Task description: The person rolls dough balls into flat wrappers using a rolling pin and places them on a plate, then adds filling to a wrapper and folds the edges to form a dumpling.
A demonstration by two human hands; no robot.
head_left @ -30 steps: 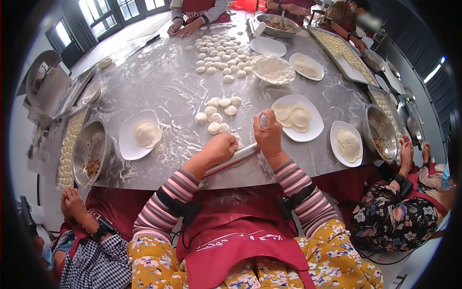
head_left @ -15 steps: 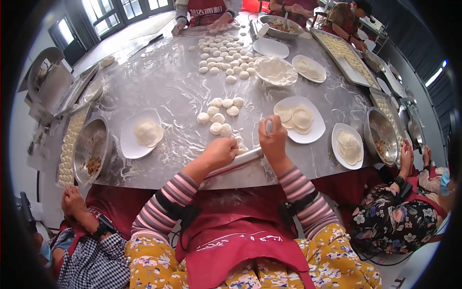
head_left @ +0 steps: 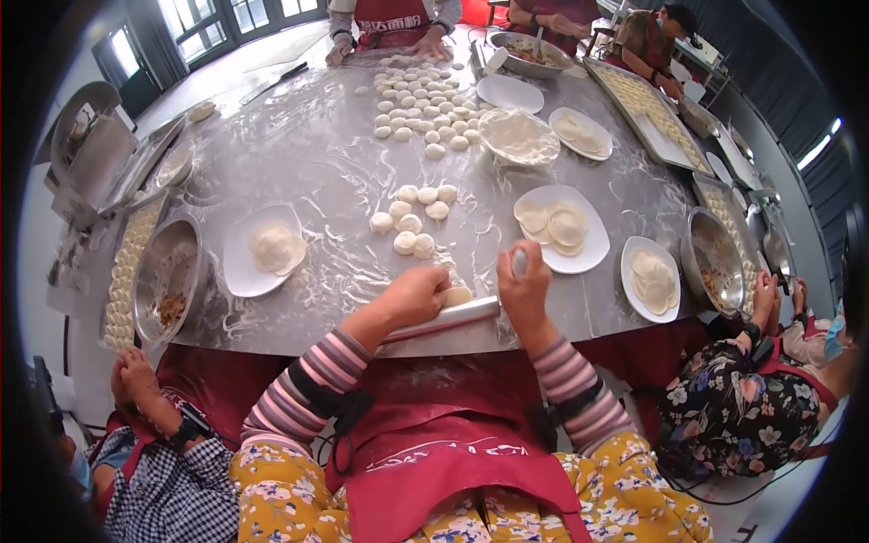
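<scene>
At the near edge of the table, my left hand (head_left: pixel 418 295) is closed with its fingertips on the edge of a small dough wrapper (head_left: pixel 460 296). My right hand (head_left: pixel 527 285) is closed round the right end of a grey rolling pin (head_left: pixel 473 311), which slants across the table edge just below the wrapper. Part of the grip is hidden by my fingers. Beyond my hands lies a small group of floured dough pieces (head_left: pixel 405 242). A white plate (head_left: pixel 593 249) with rolled wrappers stands to the right, and another white plate (head_left: pixel 243 279) with stacked wrappers to the left.
Metal bowls of filling (head_left: pixel 186 244) stand left and right. A third plate (head_left: pixel 638 303) holds wrappers near the right edge. Farther back are many dough pieces (head_left: pixel 425 104), a flour bowl (head_left: pixel 519 136) and a tray of dumplings (head_left: pixel 647 109). Several people sit or stand around the table.
The rolling pin and my right hand have moved slightly toward me and right, and more of the wrapper shows. My left hand stays near the same place.
</scene>
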